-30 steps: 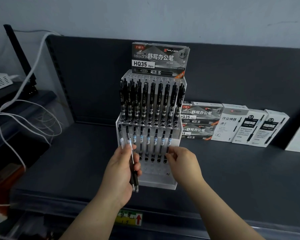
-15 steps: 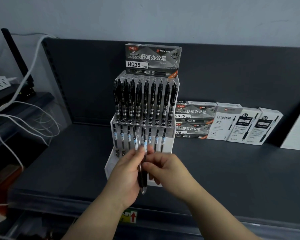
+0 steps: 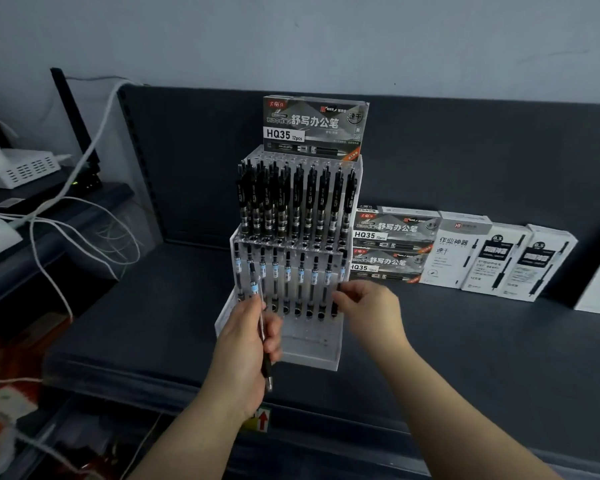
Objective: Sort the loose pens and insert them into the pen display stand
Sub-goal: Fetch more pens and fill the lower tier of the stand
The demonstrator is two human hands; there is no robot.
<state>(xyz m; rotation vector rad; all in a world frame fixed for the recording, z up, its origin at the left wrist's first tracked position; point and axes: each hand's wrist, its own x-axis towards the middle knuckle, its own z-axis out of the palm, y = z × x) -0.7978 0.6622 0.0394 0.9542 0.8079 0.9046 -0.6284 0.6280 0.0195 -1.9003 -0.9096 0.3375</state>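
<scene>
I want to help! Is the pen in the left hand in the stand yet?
Out. The left hand grips the pen before the stand, tip hanging free.

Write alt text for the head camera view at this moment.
A person's left hand grips a loose pen, tip down, before a clear tiered stand; the right hand pinches the rightmost pen in its lower row. Black pens stand in the upper row, and pen boxes stand to the right.
</scene>
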